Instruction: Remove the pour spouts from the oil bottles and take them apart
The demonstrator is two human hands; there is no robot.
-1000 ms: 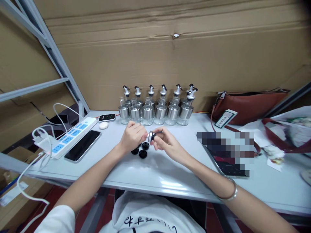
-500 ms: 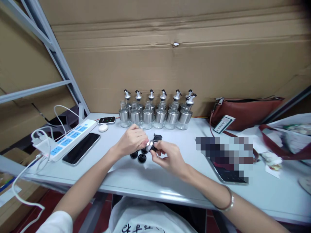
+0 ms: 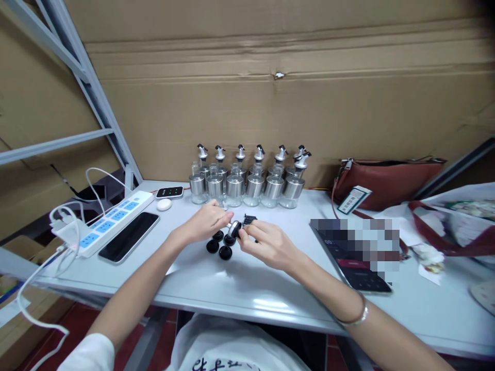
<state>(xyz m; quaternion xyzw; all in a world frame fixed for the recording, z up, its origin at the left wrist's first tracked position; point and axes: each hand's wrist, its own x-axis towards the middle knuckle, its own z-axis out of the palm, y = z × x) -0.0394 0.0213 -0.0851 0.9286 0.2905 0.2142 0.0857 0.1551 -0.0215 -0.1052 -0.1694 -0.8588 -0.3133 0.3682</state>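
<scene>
Between my hands is a silver pour spout (image 3: pixel 232 228) with a black base, held tilted above the table. My left hand (image 3: pixel 209 221) is closed around its narrow nozzle end, which the fingers mostly hide. My right hand (image 3: pixel 268 242) pinches the black base from the other side. Several round black stopper pieces (image 3: pixel 225 252) lie on the table just below the spout. A group of black ribbed pieces (image 3: pixel 249 219) shows behind my right fingers, partly hidden. Farther back stand two rows of glass bottles with steel bands (image 3: pixel 254 188); the back row and the rightmost front bottle carry spouts.
On the left lie a white power strip (image 3: pixel 112 221), a dark phone (image 3: pixel 129 237), a small device (image 3: pixel 169 192) and a white round object (image 3: pixel 164 205). To the right are a tablet-like device (image 3: pixel 363 278), partly blurred out, and a brown bag (image 3: pixel 390 180). Cardboard (image 3: pixel 270 113) rises behind.
My hands and the spout have shifted slightly down and left. My left thumb now extends along the nozzle, and the spout's black base has turned to face more toward my right hand.
</scene>
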